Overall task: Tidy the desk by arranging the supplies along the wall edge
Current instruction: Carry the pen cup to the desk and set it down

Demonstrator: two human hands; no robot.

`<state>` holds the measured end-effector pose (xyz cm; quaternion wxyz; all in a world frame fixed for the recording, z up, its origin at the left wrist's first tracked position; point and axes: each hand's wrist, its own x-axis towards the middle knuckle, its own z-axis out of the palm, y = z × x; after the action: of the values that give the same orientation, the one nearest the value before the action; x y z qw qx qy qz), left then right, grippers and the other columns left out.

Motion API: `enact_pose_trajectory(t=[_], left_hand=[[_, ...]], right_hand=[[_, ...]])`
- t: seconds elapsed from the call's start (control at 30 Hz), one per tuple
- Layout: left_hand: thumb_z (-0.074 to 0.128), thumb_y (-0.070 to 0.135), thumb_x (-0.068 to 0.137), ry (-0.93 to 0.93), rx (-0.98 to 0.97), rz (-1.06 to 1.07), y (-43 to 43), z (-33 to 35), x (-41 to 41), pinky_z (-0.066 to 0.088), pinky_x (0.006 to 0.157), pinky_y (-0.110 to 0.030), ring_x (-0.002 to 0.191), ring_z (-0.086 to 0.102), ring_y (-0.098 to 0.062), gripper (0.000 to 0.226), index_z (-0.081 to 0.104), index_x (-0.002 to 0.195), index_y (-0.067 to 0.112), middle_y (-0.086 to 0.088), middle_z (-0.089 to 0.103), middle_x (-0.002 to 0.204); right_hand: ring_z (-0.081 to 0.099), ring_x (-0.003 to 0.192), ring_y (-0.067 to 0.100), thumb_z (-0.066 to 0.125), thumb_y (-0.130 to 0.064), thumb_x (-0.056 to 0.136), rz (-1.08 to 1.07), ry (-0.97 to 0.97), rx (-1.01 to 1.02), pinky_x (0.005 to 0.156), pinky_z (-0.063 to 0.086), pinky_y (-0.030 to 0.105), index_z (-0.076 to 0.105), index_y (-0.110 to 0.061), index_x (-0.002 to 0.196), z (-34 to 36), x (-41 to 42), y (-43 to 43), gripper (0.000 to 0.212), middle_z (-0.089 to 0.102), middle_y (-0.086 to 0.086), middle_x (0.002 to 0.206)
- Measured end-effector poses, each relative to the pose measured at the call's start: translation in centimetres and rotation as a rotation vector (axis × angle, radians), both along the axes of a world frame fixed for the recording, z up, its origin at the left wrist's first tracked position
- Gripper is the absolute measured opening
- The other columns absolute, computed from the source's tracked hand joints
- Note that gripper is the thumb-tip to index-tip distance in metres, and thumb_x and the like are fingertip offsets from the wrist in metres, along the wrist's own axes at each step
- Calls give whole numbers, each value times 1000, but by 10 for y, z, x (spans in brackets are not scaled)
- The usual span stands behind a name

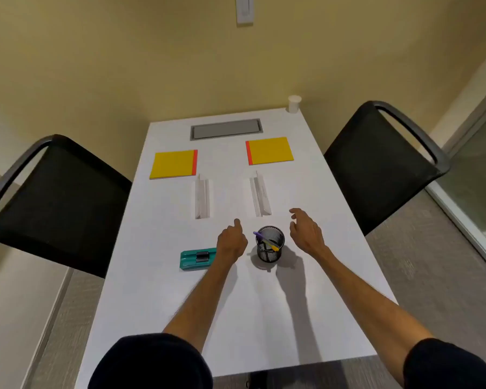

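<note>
The fingers (237,222) of your left hand (231,244) are loosely curled with one stretched forward, and those of your right hand (306,231) are spread and slack; neither hand holds anything. Sweeping from your left, the first of two black mesh-backed chairs, the left chair (54,197), stands beside the white rectangular table (250,318). Of two yellow square notepads with orange spines, the left notepad (173,164) lies towards the wall end. Nearer you, one teal plastic tray (191,262) carries one black binder clip (201,256), with your left hand at its right end. Two white folded paper cards lie mid-table, the left card (202,199) and the right card (260,196). Between your hands, touching neither, stands one black wire-mesh pen cup (270,252) holding pens whose number I cannot tell. Beyond lie one grey cable hatch (226,129), the right notepad (270,150), one white paper cup (294,103) at the wall corner, and the right chair (382,164).
</note>
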<state>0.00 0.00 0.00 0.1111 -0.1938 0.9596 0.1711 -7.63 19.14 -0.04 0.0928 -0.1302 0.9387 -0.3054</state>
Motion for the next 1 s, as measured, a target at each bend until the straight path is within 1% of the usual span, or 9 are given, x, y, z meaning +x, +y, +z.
enact_pose_trajectory(t=[0.1,0.17,0.33,0.43,0.53,0.6,0.73,0.87,1.0], left_hand=[[41,10,98,-46,46,-12,-5,-11,-5,48,94,-43,111,60,-39,51,28,148,6,-24,60,122],[45,15,98,-63,69,-50,-7,-16,-6,48,95,-44,111,60,-40,53,29,148,9,-24,61,122],[65,27,89,-116,213,-229,-9,-26,-11,51,96,-44,115,59,-34,72,28,151,23,-18,63,125],[72,27,83,-106,295,-226,-6,-29,-15,51,96,-42,117,59,-31,79,30,150,25,-14,59,132],[77,27,79,-91,318,-217,-5,-33,-19,51,97,-43,118,58,-29,80,34,146,22,-12,59,133],[79,26,78,-87,348,-200,-4,-35,-22,51,98,-44,117,58,-29,75,41,142,18,-12,59,131],[82,20,75,-25,442,-156,-1,-38,-26,53,93,-40,109,61,-28,64,53,131,9,-12,63,126],[83,16,74,13,506,-149,-1,-42,-25,54,88,-37,103,64,-28,60,57,127,7,-12,65,122],[84,18,74,34,534,-169,1,-42,-30,56,91,-38,105,63,-26,61,56,127,7,-11,64,123]], right_hand=[[57,121,28,46,0,90,26,-99,92,98,45,39,39,-15,143,-13,3,1,56,53,6,140],[56,123,27,51,3,84,42,-160,122,98,46,40,37,-16,144,-21,7,1,65,50,6,142],[48,131,27,66,-10,83,163,-241,174,102,46,43,27,-18,150,-38,11,0,77,40,8,148],[49,129,27,76,-18,77,202,-280,150,100,47,43,26,-16,150,-42,11,-4,89,39,8,148],[48,130,26,81,-23,73,184,-288,116,103,46,42,26,-16,151,-44,9,-6,96,39,8,149],[47,132,26,82,-25,74,170,-286,103,105,44,41,26,-15,151,-45,8,-8,96,38,8,151],[45,134,26,82,-28,75,156,-273,77,107,42,40,28,-12,150,-47,8,-11,94,39,8,151],[44,134,26,83,-30,74,116,-253,55,108,42,39,33,-14,148,-49,10,-12,91,42,8,149],[47,131,25,84,-27,73,68,-244,1,106,43,38,36,-14,146,-48,11,-8,88,44,7,147]])
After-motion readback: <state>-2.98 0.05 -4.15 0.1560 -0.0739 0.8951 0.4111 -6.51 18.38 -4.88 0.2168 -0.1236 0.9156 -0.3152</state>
